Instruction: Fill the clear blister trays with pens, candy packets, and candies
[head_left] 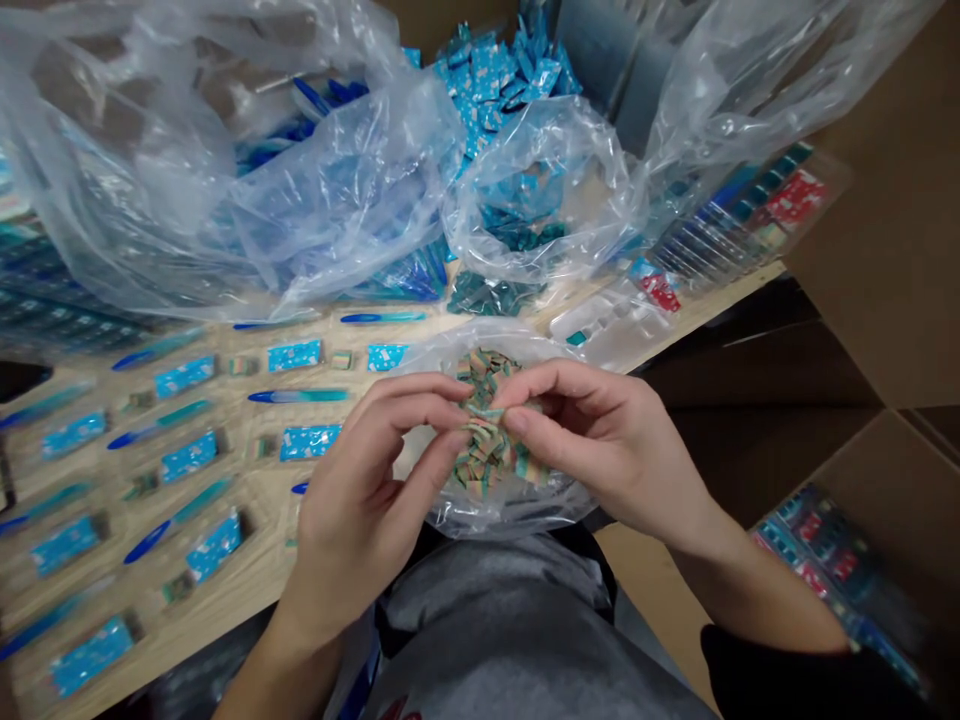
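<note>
My left hand point(375, 470) and my right hand point(600, 430) meet above an open clear plastic bag point(517, 510) at the table's edge. Between their fingertips is a small striped piece point(485, 412) in pale green and orange, pinched from both sides. More striped pieces point(480, 470) of the same sort fill the bag below. What they are made of I cannot tell. To the left of my left hand lie clear trays, each with a blue pen point(296, 396), a blue patterned packet point(309, 442) and a small striped piece point(341, 359).
Behind stand a large clear bag of blue pens point(337, 220), a heap of blue packets point(495, 80) and a bag with dark teal pieces point(525, 236). Filled clear trays point(750, 200) are stacked at right. A cardboard box point(892, 500) holding packs is lower right.
</note>
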